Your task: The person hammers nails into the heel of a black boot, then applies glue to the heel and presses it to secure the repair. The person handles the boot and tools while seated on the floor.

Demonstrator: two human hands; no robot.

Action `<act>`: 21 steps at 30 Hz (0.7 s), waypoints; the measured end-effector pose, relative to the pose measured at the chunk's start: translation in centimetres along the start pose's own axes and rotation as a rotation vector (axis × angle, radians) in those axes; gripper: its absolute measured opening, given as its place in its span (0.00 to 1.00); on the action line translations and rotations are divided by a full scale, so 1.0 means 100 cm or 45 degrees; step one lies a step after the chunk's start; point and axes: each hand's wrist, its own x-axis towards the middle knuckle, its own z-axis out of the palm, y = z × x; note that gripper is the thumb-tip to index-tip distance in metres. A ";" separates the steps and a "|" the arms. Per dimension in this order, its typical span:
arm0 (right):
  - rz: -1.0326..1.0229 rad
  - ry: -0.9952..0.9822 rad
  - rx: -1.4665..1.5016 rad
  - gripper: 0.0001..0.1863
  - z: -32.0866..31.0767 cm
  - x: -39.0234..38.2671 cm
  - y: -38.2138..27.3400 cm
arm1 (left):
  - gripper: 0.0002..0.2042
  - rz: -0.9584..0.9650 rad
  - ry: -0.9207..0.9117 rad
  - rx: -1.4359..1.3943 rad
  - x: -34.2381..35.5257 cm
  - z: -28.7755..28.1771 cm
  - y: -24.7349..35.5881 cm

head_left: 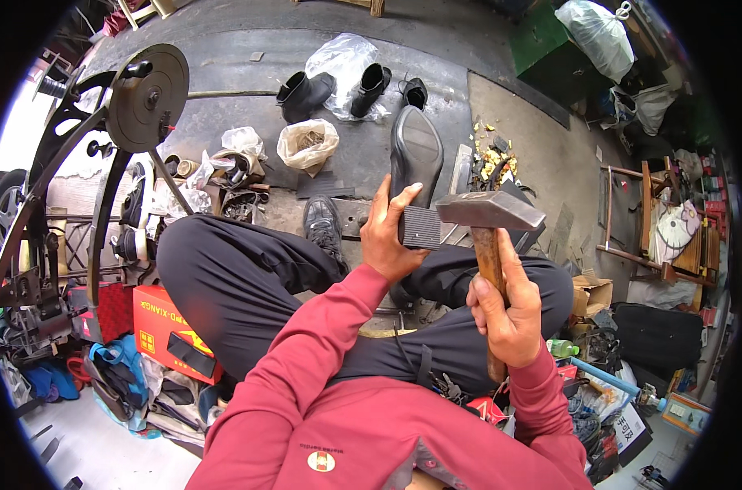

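A black shoe [417, 147] lies upside down in front of me, sole up, toe pointing away. My left hand [389, 238] grips it around the heel end, thumb and fingers on either side of a ribbed black heel [421, 229]. My right hand [508, 317] is wrapped around the wooden handle of a hammer [491, 211], with the index finger stretched along the handle. The steel hammer head hangs just right of the heel, and I cannot tell whether the two touch. Between the hands and my lap, whatever supports the shoe is mostly hidden.
Beyond the shoe stand black boots [306, 94] near a clear plastic bag [342, 61]. A pale bag of small bits [307, 144] sits left of it, yellow and black scraps [495, 157] right. A hand-wheel machine [146, 98] rises at left. A wooden chair [657, 212] lies at right.
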 end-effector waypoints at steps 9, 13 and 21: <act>0.215 -0.120 -0.020 0.37 0.008 0.001 0.013 | 0.47 -0.111 -0.212 0.067 -0.002 -0.028 0.022; 0.210 -0.133 0.000 0.38 0.008 0.000 0.016 | 0.41 -0.244 -0.227 -0.148 -0.018 -0.044 0.044; 0.155 -0.135 0.089 0.36 0.012 -0.001 0.025 | 0.27 -0.404 0.106 -0.215 -0.026 -0.012 0.064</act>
